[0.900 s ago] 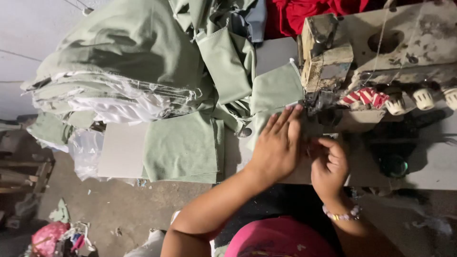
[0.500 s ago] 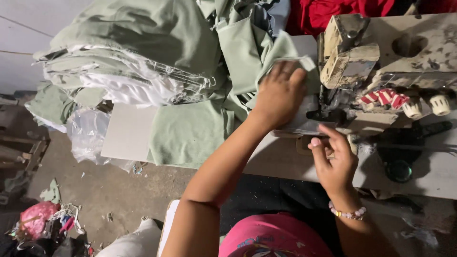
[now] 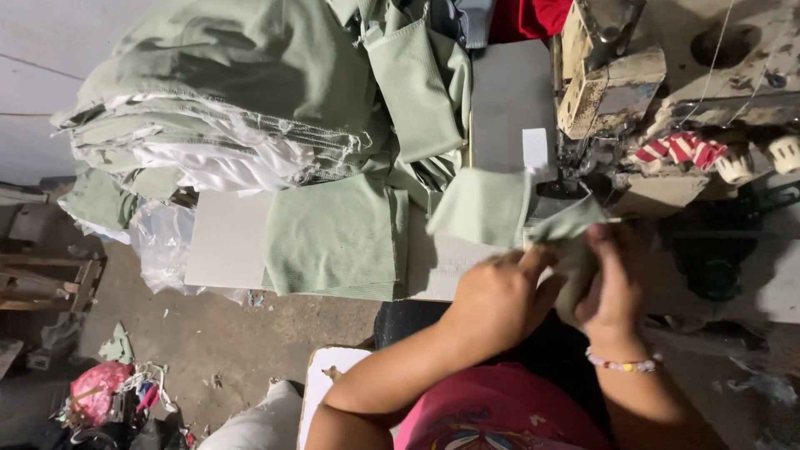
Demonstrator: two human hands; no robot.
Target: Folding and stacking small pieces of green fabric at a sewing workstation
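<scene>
Blurring green fabric piece, fingers half hidden

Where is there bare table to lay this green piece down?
Bare patches: the pale board left of the flat green stack, and the grey plate between the hanging green fabric and the sewing machine. The heaped pile crowds the rest.

Tall stack of folded green cloth at the table's far left corner, flat green pieces at its near edge, sewing machine on the right, plastic bag hanging off the left edge
</scene>
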